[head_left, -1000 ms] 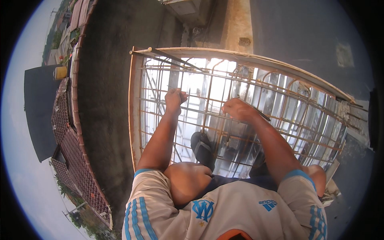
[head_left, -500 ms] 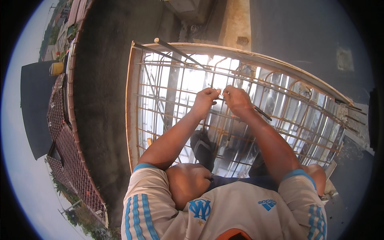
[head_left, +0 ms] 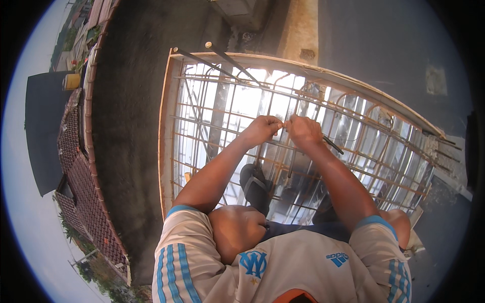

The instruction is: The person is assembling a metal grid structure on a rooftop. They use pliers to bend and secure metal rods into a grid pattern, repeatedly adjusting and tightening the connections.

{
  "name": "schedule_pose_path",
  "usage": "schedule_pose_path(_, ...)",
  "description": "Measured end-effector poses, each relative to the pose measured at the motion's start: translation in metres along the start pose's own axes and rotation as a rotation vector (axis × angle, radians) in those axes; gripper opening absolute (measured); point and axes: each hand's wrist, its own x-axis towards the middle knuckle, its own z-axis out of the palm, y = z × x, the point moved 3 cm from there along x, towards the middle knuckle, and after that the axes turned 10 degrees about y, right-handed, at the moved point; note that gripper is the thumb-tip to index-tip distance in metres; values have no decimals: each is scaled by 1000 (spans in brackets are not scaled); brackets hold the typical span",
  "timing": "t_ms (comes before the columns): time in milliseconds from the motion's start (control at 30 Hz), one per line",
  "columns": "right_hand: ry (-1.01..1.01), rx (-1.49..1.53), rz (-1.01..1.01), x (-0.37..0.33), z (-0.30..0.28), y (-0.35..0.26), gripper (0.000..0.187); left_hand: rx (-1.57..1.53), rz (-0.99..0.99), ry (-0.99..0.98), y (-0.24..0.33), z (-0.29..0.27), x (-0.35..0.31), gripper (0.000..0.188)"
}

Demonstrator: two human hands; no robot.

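Note:
My left hand (head_left: 263, 129) is closed in a pinch over the rebar grid (head_left: 237, 132), thumb and forefinger together. Right beside it, my right hand (head_left: 304, 131) is curled closed, its fingertips almost meeting the left ones. Whatever is between the fingers is too small to make out. A dark rod-like handle (head_left: 333, 145) sticks out past my right wrist; whether the palm grips it is hidden. Below the hands, another short dark bar (head_left: 289, 166) points toward me. Bars of the grid cross under both hands, above shiny corrugated metal sheet (head_left: 230, 194).
A wooden form edge (head_left: 162, 141) frames the grid. Two thick bars (head_left: 222, 56) jut over its far left corner, and bar ends (head_left: 449, 144) stick out at right. My sandalled foot (head_left: 255, 187) is inside the frame. Beyond the left wall lie tiled roofs (head_left: 91, 202).
Both hands have come slightly nearer to me and closer together. My right hand has rolled so its back shows more, and the left fingers now point more to the right.

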Motion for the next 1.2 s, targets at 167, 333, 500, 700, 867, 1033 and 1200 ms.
schedule_pose_path(167,-85,251,-62,5,-7,5,38,18,15,-108,-3,-10,0,29)
schedule_pose_path(333,-131,230,-107,10,-13,2,38,113,113,-121,-1,-14,1,29)
schedule_pose_path(500,-130,278,-23,5,-11,-8,31,350,314,-1,-1,-20,9,28)
schedule_pose_path(700,-51,332,-152,19,-1,-5,30,274,304,324,-54,-39,27,25)
schedule_pose_path(867,131,90,-216,41,-18,-6,29,163,175,483,-66,-52,51,43)
schedule_pose_path(1033,321,-72,-185,93,-25,-26,27,208,124,514,-106,-69,87,48)
schedule_pose_path(1200,315,-134,-196,139,-12,-51,24,151,187,606,-118,-65,120,55)
